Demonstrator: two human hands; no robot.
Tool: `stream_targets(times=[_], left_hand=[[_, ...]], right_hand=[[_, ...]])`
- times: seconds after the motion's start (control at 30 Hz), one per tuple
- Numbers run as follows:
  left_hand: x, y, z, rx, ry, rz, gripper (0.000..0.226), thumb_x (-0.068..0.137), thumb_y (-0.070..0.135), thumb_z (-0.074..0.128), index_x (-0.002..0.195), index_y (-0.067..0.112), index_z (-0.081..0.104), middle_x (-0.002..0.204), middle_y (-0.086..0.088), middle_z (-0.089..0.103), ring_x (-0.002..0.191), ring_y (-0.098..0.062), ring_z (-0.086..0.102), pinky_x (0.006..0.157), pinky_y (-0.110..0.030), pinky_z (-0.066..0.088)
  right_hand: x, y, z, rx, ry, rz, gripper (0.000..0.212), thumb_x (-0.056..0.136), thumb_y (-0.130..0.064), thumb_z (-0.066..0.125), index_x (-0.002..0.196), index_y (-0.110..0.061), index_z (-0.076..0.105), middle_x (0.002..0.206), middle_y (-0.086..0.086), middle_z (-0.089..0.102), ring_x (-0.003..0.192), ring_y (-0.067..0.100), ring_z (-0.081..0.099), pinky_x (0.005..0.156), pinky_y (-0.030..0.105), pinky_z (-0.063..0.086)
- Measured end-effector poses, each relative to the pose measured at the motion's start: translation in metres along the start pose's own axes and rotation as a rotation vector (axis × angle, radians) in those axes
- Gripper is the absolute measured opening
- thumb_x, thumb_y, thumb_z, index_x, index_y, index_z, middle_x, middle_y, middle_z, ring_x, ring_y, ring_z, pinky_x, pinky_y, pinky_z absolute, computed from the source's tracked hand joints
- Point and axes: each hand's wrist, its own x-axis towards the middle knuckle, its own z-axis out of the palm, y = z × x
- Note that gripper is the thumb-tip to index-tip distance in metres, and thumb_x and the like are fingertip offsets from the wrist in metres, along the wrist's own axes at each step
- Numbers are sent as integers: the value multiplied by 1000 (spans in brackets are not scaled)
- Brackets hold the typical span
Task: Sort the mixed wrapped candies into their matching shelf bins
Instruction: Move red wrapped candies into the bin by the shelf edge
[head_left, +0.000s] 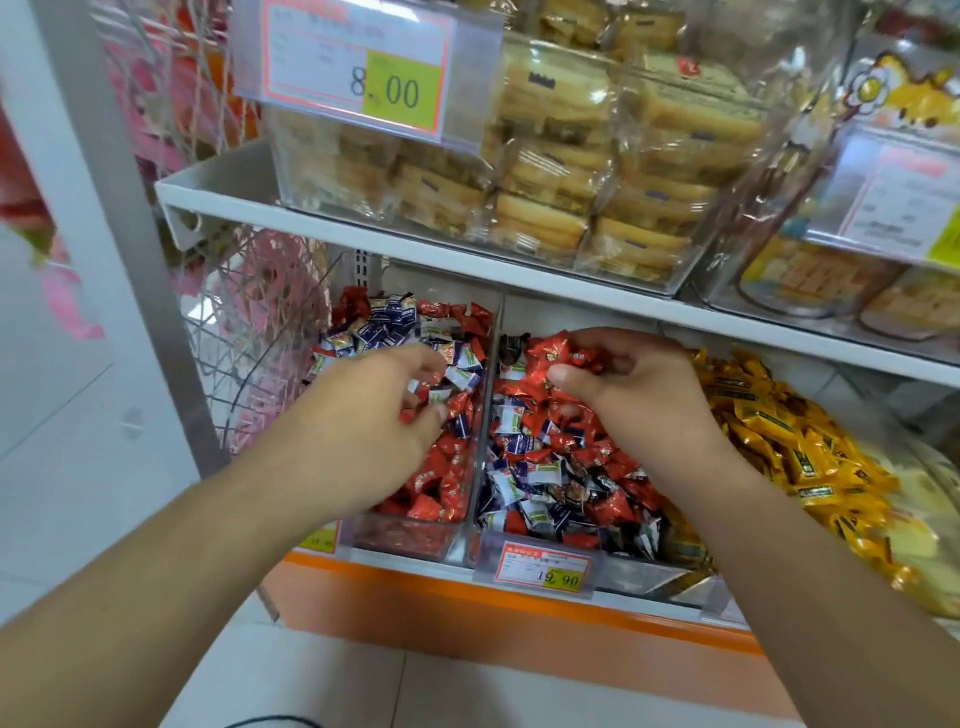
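My one head camera is looking forward and down from close above, facing the lower shelf bins near arm's reach.

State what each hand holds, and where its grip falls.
Right hand: a bunch of red candies, fingers curled over them. Left hand: fingertips among mixed candies; its grip cannot be told.

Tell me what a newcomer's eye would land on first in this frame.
Two bare forearms reach into the lower shelf: the right hand grips a bunch of red candies over the middle bin, and the left hand picks in the left bin. Above left hangs a big 8.00 price tag; yellow candies fill the right.
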Motion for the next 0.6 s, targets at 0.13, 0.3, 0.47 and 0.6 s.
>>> stream_targets(times=[0.13, 0.3, 0.47, 0.6], left_hand=[[1, -15, -20, -77, 208, -102, 24, 94, 22, 62, 115, 34, 63, 102, 18, 69, 78, -1, 65, 65, -17, 48], [2, -29, -29, -119, 304, -158, 30, 89, 7, 57, 105, 31, 67, 100, 17, 69, 92, 0, 62, 69, -2, 37], [-2, -25, -23, -89, 214, -115, 30, 92, 15, 57, 109, 38, 67, 92, 13, 71, 63, -5, 65, 50, -8, 43], [-1, -11, -8, -56, 72, -40, 34, 98, 25, 59, 126, 42, 61, 105, 11, 71, 52, -9, 62, 42, -13, 39]], right_hand=[[-5, -24, 35, -5, -117, -103, 24, 90, -16, 81, 106, -34, 79, 100, -9, 78, 85, 14, 77, 76, 27, 63], [-12, -33, 68, -120, -433, -192, 43, 100, -38, 68, 140, -51, 59, 144, -27, 57, 129, -5, 56, 115, 35, 45], [-9, -25, 48, -73, -312, -148, 27, 107, -38, 55, 128, -49, 68, 132, -26, 66, 119, -9, 61, 105, 24, 46], [2, 1, 13, -82, -77, -100, 30, 107, -18, 54, 105, -40, 74, 110, -18, 76, 107, 16, 71, 100, 49, 56]])
